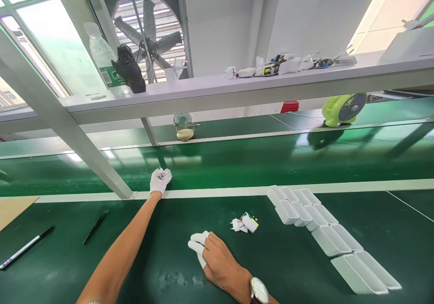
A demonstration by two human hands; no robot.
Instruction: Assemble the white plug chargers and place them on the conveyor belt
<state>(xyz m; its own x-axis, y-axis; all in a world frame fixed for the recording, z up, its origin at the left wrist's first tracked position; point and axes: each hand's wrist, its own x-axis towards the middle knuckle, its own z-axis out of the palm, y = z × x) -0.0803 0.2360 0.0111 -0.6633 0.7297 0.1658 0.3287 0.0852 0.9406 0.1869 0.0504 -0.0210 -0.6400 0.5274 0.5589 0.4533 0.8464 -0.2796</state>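
My left hand (160,180), in a white glove, reaches out over the green conveyor belt. Its fingers are closed round a small white plug piece (165,174) with dark and reddish detail, mostly hidden by the glove. My right hand (221,259) is low over the green bench, with white finger cots on its thumb and fingers. Those fingers stretch out to the left, slightly apart, and nothing shows in them. Beyond it and to the right lies a small group of white plug housings with a circuit board (244,223).
White open trays (328,239) stand in rows on the right. Black tweezers (95,226) and a pen (26,248) lie left. A slanting metal post (91,159) rises beside my left arm to a shelf (203,97) holding electronic parts. A green fan (344,109) stands beyond the belt.
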